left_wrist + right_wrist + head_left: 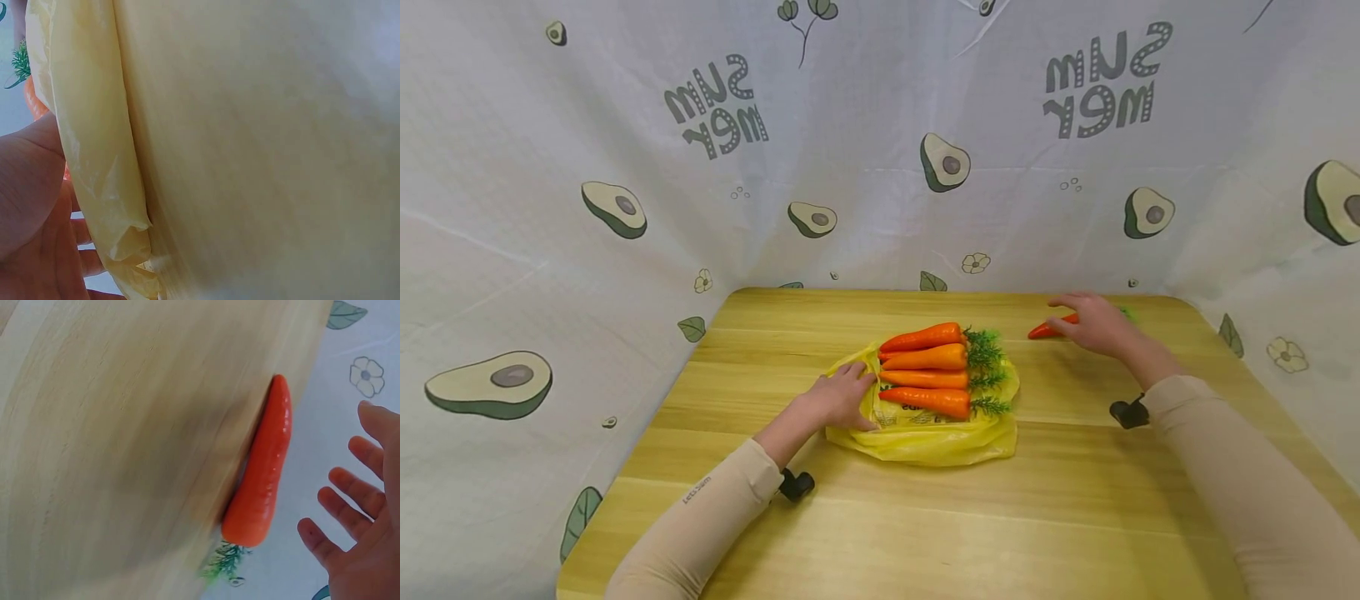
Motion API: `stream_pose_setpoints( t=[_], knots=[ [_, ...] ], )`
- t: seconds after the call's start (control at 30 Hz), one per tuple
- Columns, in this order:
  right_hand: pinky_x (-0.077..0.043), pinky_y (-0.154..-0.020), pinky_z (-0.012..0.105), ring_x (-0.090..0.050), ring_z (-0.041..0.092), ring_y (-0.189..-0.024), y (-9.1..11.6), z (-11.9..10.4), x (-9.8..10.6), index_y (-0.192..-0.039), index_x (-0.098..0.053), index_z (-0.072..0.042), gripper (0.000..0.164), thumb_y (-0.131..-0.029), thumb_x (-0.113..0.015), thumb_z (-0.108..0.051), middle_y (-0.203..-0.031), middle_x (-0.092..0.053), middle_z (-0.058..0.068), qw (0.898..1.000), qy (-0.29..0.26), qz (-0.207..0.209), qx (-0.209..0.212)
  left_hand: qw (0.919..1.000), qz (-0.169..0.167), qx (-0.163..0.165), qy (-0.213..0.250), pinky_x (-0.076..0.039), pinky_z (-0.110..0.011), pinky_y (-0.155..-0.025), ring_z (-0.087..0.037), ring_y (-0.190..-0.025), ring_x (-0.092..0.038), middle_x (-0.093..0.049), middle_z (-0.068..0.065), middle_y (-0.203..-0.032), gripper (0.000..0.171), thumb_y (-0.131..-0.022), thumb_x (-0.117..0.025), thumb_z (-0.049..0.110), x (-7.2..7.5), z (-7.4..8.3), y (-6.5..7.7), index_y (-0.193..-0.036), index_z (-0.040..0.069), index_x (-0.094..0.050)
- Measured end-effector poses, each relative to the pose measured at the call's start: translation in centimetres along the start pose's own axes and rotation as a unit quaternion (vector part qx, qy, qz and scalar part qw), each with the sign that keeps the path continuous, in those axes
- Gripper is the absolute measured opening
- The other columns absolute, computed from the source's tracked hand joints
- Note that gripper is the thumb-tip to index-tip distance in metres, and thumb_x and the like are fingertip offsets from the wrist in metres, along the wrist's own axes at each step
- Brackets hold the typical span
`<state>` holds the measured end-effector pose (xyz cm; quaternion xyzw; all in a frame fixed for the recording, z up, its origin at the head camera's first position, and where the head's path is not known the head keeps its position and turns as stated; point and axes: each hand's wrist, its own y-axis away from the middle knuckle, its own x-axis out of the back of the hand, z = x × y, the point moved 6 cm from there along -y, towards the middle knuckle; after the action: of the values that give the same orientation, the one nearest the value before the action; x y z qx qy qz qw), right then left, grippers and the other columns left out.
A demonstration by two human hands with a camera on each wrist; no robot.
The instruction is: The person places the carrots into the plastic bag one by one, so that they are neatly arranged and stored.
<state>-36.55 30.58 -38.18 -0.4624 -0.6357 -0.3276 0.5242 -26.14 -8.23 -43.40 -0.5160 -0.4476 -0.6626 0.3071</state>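
Several orange carrots (925, 379) with green tops lie side by side on a flattened yellow plastic bag (925, 450), tips pointing left. At the bag's left end, my left hand (842, 398) rests with fingers spread; in the left wrist view the palm (31, 206) is beside the bag's fold (100, 156), which hides part of the fingers. A lone red-orange carrot (259, 475) lies on the table toward the far right. Over it hovers my right hand (1097, 323), its fingers (344, 512) apart from the carrot in the right wrist view.
The wooden table (940, 533) has rounded far corners. A white curtain (865, 108) printed with avocados and lettering hangs behind it and along both sides. Each wrist carries a small black camera, one by the left sleeve (715, 517), one by the right sleeve (1210, 442).
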Motion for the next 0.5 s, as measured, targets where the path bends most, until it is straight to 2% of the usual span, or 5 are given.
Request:
stream_pose_setpoints(
  t=[0.23,0.5],
  knots=[
    [-0.035,-0.104,0.072,-0.040,0.057,-0.129,-0.2,1.6,-0.8,-0.137,-0.055,0.003,0.052,-0.096,-0.066,-0.026,-0.143,-0.045,0.037,1.000,0.015,-0.005,-0.024,1.0000,-0.002,0.002,0.000,-0.041,-0.061,-0.108,-0.032,-0.149,-0.030,-0.031,-0.010,-0.161,0.090,-0.084,-0.075,0.059,0.1,0.1,0.1,-0.155,0.016,-0.039],
    [-0.032,-0.105,0.073,-0.035,0.057,-0.131,-0.4,3.5,-1.4,-0.141,-0.050,0.004,0.059,-0.095,-0.067,-0.029,-0.146,-0.039,0.037,0.998,0.021,-0.021,-0.054,0.9999,-0.007,0.008,-0.003,-0.041,-0.061,-0.108,-0.031,-0.150,-0.029,-0.030,-0.009,-0.161,0.089,-0.084,-0.074,0.059,0.1,0.1,0.1,-0.155,0.018,-0.039]
  ],
)
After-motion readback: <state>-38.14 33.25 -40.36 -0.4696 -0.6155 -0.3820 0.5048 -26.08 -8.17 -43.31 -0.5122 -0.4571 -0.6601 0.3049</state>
